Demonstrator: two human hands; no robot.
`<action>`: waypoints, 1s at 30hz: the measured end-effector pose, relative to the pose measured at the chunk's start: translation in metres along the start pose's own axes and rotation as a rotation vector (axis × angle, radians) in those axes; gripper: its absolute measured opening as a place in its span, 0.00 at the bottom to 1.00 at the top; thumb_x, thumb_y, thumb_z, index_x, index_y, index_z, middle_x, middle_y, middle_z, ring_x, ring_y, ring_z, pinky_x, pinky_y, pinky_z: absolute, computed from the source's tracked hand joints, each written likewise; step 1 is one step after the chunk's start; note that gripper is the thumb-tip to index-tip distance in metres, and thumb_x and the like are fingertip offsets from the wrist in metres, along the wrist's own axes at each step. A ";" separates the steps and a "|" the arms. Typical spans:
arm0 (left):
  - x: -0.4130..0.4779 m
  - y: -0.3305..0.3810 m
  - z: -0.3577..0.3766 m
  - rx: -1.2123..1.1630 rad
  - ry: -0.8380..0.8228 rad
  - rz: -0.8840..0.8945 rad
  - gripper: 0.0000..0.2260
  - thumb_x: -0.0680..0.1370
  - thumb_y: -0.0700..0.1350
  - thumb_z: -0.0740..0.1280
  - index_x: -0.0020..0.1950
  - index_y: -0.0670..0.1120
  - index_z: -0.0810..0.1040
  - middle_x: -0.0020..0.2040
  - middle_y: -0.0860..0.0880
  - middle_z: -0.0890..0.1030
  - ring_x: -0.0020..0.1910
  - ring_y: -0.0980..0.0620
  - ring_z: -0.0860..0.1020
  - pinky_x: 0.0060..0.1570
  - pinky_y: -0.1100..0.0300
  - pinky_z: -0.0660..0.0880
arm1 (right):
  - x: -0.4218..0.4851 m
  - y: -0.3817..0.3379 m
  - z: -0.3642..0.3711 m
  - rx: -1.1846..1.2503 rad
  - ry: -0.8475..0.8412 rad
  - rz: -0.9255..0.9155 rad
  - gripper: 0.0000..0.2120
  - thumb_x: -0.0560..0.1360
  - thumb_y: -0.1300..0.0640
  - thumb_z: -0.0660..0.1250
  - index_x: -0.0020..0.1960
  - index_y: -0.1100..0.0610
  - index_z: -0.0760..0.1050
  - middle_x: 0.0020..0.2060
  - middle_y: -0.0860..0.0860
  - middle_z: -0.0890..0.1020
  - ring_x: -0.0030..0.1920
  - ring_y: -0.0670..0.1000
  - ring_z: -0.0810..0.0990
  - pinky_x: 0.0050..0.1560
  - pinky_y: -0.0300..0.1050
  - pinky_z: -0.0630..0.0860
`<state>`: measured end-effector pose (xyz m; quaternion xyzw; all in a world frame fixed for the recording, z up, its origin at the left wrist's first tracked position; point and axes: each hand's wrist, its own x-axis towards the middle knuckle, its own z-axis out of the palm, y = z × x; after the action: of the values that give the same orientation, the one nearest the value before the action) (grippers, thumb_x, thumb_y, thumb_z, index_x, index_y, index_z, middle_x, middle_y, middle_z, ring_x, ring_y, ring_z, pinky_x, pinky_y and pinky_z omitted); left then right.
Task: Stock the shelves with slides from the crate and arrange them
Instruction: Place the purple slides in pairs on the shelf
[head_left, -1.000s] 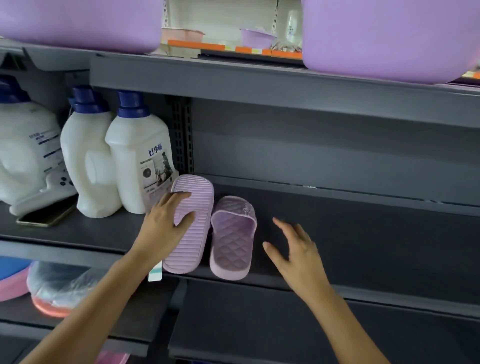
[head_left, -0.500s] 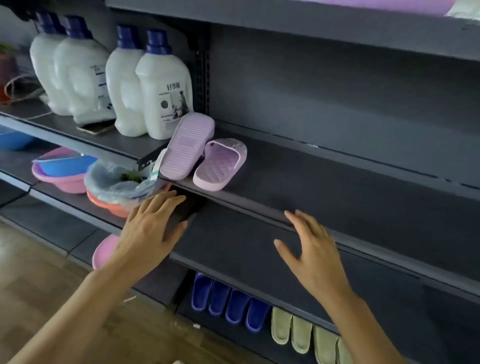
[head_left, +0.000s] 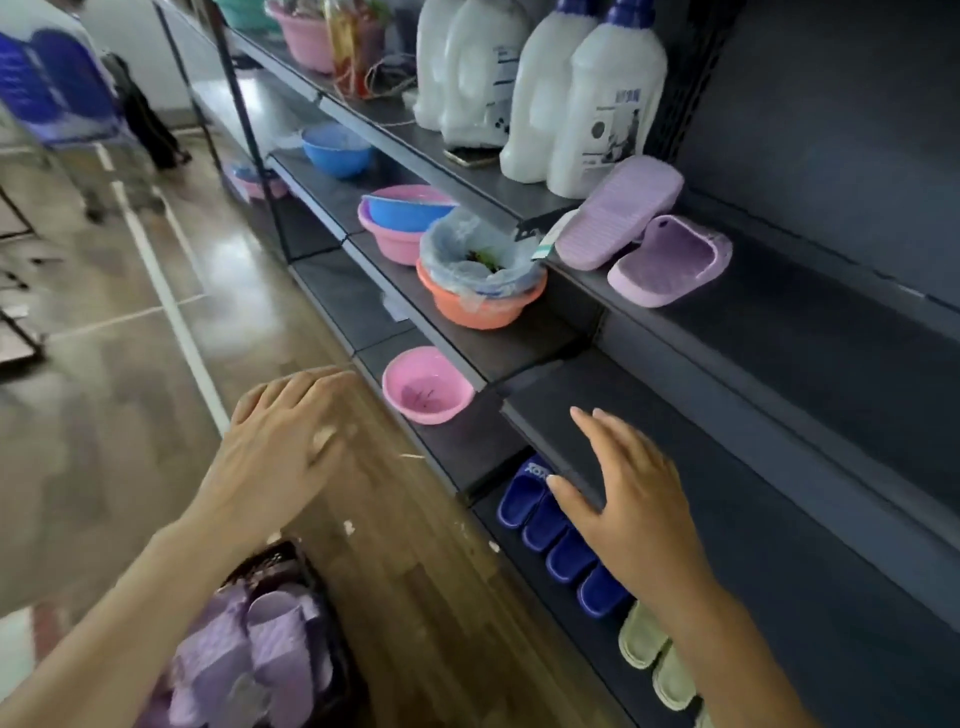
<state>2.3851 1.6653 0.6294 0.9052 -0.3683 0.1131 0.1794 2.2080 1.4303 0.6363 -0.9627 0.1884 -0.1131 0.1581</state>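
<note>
Fig. Two lilac slides lie touching on the dark shelf (head_left: 779, 332), above and right of both my hands: the sole-up slide (head_left: 618, 213) overlaps the edge of the strap-up slide (head_left: 670, 260). More crate slides (head_left: 270, 654) fill the black crate (head_left: 326, 613) directly below my left hand (head_left: 280, 441); they are blurred and cut off at the frame's edge. The left hand hovers with loosely spread fingers and holds nothing. My right hand (head_left: 628, 499) is splayed wide and empty, in front of a lower shelf; I cannot tell whether it touches. It hides part of the blue slides (head_left: 540, 527); my forearm cuts off the pale green slides (head_left: 647, 644).
</note>
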 end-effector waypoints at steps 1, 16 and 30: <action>-0.010 -0.011 -0.006 0.020 0.014 -0.041 0.21 0.72 0.52 0.58 0.64 0.50 0.71 0.62 0.50 0.76 0.59 0.47 0.73 0.59 0.56 0.61 | 0.004 -0.010 0.007 -0.002 -0.027 -0.036 0.38 0.68 0.34 0.43 0.74 0.49 0.58 0.72 0.50 0.64 0.72 0.50 0.61 0.69 0.45 0.57; -0.219 -0.190 -0.085 0.113 0.042 -0.559 0.24 0.73 0.56 0.53 0.64 0.47 0.73 0.62 0.49 0.76 0.61 0.46 0.73 0.60 0.50 0.66 | 0.000 -0.239 0.143 0.059 -0.336 -0.534 0.29 0.74 0.45 0.65 0.72 0.50 0.62 0.70 0.51 0.67 0.71 0.52 0.63 0.68 0.45 0.54; -0.327 -0.298 -0.034 -0.029 -0.204 -0.674 0.23 0.72 0.54 0.55 0.60 0.44 0.75 0.56 0.46 0.79 0.50 0.41 0.78 0.47 0.49 0.75 | -0.029 -0.329 0.284 0.169 -0.597 -0.521 0.28 0.75 0.45 0.64 0.72 0.48 0.61 0.71 0.47 0.66 0.71 0.48 0.62 0.71 0.47 0.58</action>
<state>2.3633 2.0815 0.4780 0.9799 -0.0661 -0.0486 0.1820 2.3684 1.8057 0.4836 -0.9523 -0.1262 0.1198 0.2506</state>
